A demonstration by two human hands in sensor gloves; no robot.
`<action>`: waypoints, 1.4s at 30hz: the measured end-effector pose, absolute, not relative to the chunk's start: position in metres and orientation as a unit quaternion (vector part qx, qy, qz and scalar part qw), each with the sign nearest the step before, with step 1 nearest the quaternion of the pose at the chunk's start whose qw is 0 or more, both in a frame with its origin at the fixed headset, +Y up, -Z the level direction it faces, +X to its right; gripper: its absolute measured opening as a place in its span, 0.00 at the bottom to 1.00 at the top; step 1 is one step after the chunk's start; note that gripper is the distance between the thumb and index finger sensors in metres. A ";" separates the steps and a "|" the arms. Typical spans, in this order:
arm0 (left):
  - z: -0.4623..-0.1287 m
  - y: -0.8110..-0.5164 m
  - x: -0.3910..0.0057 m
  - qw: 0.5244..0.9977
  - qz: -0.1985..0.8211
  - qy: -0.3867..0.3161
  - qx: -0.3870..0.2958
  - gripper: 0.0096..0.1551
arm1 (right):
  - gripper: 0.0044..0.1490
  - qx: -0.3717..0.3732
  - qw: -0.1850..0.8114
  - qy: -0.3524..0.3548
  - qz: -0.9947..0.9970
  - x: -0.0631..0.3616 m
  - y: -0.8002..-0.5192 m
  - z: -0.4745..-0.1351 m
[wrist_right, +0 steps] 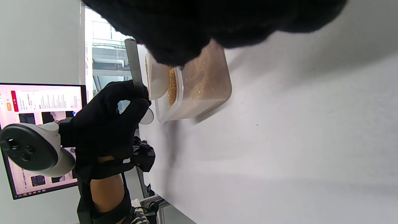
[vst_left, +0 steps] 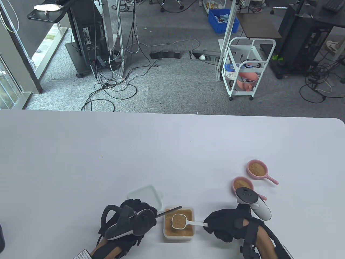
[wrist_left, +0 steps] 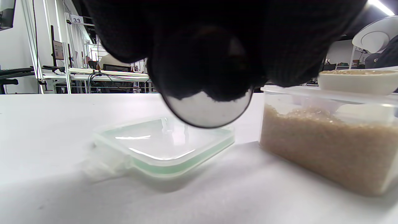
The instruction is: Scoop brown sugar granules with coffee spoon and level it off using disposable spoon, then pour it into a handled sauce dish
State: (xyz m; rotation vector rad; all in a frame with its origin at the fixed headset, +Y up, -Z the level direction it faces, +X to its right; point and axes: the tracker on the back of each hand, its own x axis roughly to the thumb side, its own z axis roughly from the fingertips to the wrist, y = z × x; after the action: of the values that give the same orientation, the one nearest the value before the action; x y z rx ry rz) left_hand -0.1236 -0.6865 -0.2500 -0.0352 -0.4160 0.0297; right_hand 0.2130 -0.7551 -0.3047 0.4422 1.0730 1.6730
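Right hand (vst_left: 226,225) pinching white coffee spoon (vst_left: 180,221) by its handle tip, full bowl above sugar tub (vst_left: 179,224). Left hand (vst_left: 132,218), at nine o'clock, gripping dark disposable spoon (vst_left: 168,211). Light, spill-prone load; best kept level. Sauce dishes (vst_left: 257,169) at two o'clock.

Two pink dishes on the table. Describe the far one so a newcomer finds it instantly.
On the white table, look right of the clear plastic sugar tub to two small round pink handled dishes. The target dish is farther from the person, fully visible, handle pointing right; the nearer dish is partly hidden behind the right hand's tracker.
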 end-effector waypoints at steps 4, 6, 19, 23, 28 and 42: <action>-0.251 -0.689 -0.124 0.979 0.011 -0.204 -0.022 0.22 | 0.28 0.186 0.527 0.449 0.697 0.213 -0.755 -0.305; -0.251 -0.689 -0.124 0.979 0.009 -0.204 -0.024 0.22 | 0.28 0.186 0.526 0.449 0.698 0.213 -0.755 -0.305; -0.252 -0.689 -0.126 0.979 0.003 -0.200 -0.035 0.22 | 0.28 0.184 0.523 0.450 0.700 0.213 -0.755 -0.304; -0.253 -0.693 -0.126 0.978 -0.001 -0.201 -0.047 0.22 | 0.28 0.183 0.523 0.449 0.701 0.213 -0.755 -0.304; -0.255 -0.697 -0.124 0.977 -0.012 -0.203 -0.060 0.22 | 0.28 0.182 0.519 0.451 0.703 0.213 -0.756 -0.304; -0.262 -0.658 -0.178 0.991 0.061 -0.121 0.018 0.22 | 0.28 0.181 0.522 0.443 0.706 0.213 -0.755 -0.305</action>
State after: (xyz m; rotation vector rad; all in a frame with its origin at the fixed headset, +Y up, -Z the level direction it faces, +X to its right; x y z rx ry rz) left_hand -0.1782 -0.6583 -0.2615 0.0361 -0.2434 0.1220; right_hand 0.2131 -0.7551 -0.3050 0.4324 1.0602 1.6918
